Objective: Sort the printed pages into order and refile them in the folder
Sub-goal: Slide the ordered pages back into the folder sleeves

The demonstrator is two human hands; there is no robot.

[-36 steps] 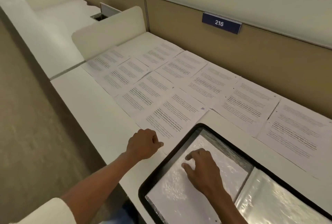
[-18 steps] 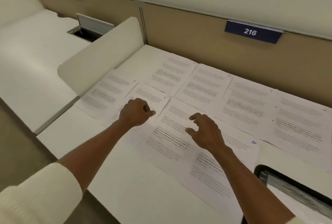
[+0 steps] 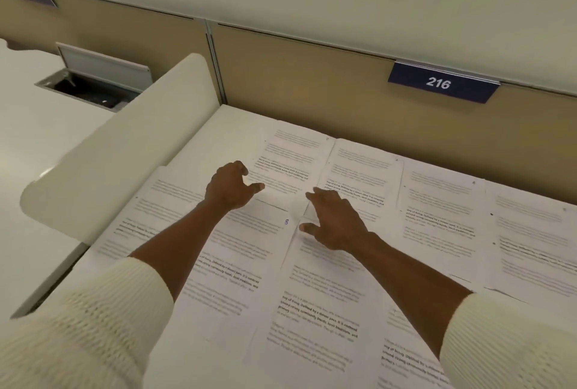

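Several white printed pages lie face up in two overlapping rows across the white bench, their edges lapping one another. The folder is not in view. One sheet in the near row, the page marked with a blue handwritten 8 at its top right corner, lies directly under the hands. Marks at the corners of the far-row sheets are too small to read.

Judgement: the sorting step is in hand. No stack has been formed and nothing has been refiled.

The left hand hangs over the top edge of that sheet with fingers loosely curled and thumb out, gripping nothing. The right hand is spread with fingers straight, low over the seam between that sheet and its neighbour. Contact with the paper cannot be confirmed.

The next move, as I judge it, calls for lifting one thin sheet by a corner without dragging the sheets lapped beneath it.

A cream curved divider panel bounds the bench on the left. A tan partition wall behind it carries a blue plate numbered 216.
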